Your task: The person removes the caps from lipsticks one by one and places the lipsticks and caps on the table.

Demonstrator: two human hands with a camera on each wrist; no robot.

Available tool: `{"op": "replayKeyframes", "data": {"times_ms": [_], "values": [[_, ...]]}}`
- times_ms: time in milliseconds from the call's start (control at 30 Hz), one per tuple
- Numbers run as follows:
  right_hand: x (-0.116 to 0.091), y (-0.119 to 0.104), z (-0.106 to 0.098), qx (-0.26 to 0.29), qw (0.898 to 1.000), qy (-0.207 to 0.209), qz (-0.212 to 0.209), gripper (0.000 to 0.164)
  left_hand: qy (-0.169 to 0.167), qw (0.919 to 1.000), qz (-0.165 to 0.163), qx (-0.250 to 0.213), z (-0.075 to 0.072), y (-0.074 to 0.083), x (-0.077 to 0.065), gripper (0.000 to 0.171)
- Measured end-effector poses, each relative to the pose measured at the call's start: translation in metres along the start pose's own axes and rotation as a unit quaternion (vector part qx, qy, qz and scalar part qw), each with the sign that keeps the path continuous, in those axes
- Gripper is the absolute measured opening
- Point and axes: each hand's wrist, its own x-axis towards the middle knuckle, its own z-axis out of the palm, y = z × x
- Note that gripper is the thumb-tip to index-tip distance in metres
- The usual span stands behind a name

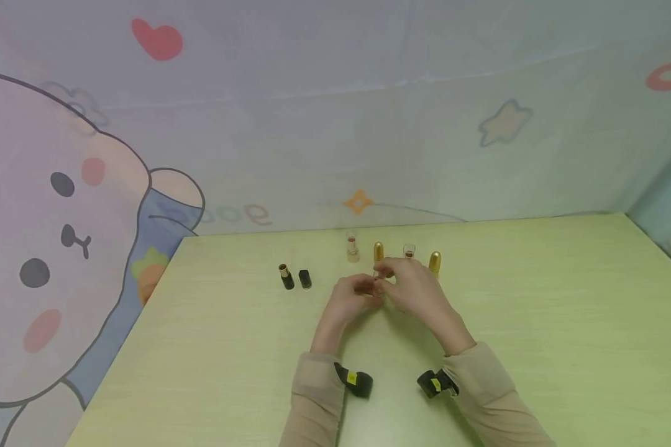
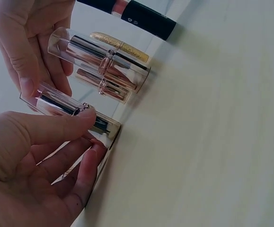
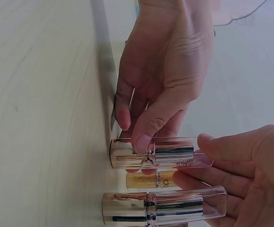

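Observation:
Between both hands stands a clear lipstick tube [image 3: 174, 153] with a silver inner sleeve, its base down at the tabletop. My left hand [image 1: 351, 296] pinches the lower part, thumb [image 2: 75, 124] across its side. At the upper, clear end, my right hand [image 1: 414, 287] grips with thumb [image 3: 222, 146] and fingers. A similar clear lipstick tube [image 3: 165, 207] stands beside the right hand in the right wrist view. Behind the held tube, a gold bullet-shaped tube [image 1: 378, 249] shows above the fingers. Another gold tube [image 1: 435, 262] stands right of the right hand.
To the left are a black lipstick tube [image 1: 286, 277] with a gold rim and a short black piece [image 1: 305, 279]. One clear tube [image 1: 352, 248] stands behind the left hand. A dark tube with a pink band [image 2: 148, 20] shows in the left wrist view. A printed cloth [image 1: 313, 136] hangs behind the table.

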Motion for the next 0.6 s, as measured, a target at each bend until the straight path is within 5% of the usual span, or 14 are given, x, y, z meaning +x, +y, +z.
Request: {"op": "replayKeyframes", "data": {"times_ms": [600], "values": [[-0.001,-0.0014,-0.0013,0.012,1.0,0.015,-0.002,0.029,-0.013,0.9997,-0.022,-0.003,-0.0073,0.0032,-0.0019,0.035]]}}
